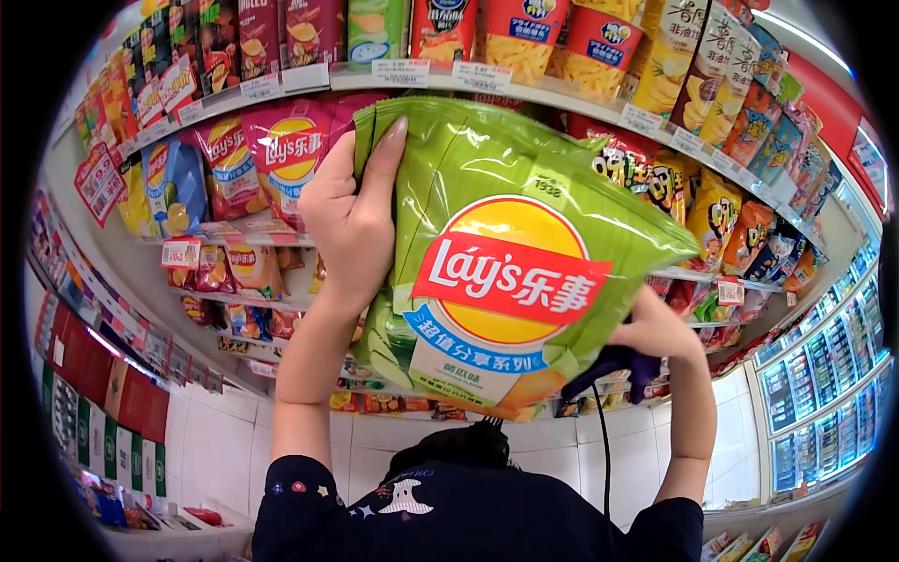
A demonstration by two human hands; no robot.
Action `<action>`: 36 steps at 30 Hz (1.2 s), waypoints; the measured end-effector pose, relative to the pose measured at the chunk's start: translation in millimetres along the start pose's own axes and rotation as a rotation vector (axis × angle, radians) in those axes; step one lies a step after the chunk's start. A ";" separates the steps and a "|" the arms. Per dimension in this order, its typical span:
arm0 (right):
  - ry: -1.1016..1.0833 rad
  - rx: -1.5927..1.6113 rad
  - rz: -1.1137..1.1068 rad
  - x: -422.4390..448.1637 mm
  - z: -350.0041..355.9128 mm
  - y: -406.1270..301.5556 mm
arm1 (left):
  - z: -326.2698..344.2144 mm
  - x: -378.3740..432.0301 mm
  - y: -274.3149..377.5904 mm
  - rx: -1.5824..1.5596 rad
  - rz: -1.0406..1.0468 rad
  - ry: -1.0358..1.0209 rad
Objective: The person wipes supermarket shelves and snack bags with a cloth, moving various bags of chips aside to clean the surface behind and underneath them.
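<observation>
A large green bag of Lay's potato chips is held up before me, its printed front towards the camera. My left hand grips its upper left corner, the thumb lying over the front. At the bag's lower right edge is my right hand, partly hidden behind the bag; its fingertips cannot be seen. Just below that hand, a dark purple thing shows, too covered to name. More chip bags, a magenta Lay's bag and a blue one, stand on the shelf behind.
A curved-looking shelf edge with price tags runs above the bag, bearing snack boxes and tubs. Colourful snack bags fill lower shelves. Glass-door drinks coolers stand at right, stacked cartons at left. A black cable hangs near my right arm.
</observation>
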State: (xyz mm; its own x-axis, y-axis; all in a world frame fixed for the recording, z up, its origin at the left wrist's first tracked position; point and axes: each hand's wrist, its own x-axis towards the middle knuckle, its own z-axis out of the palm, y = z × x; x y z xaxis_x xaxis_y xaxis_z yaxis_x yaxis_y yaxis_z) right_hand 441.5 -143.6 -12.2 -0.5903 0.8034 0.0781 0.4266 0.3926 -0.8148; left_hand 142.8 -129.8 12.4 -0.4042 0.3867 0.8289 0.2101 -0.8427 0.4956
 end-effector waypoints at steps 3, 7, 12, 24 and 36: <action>-0.017 -0.266 -0.314 1.3 6.5 6.7 | 17.6 13.1 1.3 0.082 0.278 0.061; -0.173 -0.007 -0.080 7.8 -7.1 18.0 | 42.2 21.5 -24.7 0.222 0.426 0.092; -0.023 0.246 -0.077 11.8 3.0 21.3 | 38.1 14.6 -55.2 0.352 0.427 0.124; 0.065 0.053 -0.170 29.8 44.7 -3.1 | 41.7 4.6 -91.4 0.298 0.483 0.017; 0.234 0.471 0.038 47.1 54.6 42.7 | 24.5 17.8 -97.4 -0.189 -0.288 -0.207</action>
State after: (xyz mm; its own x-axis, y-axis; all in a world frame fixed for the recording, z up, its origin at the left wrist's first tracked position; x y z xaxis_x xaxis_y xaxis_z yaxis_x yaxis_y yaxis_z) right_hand 394.5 -113.4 -74.7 -0.3888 0.9127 0.1255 0.0584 0.1604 -0.9853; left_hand 137.0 -31.6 -14.8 -0.2313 0.6679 0.7075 -0.0605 -0.7356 0.6747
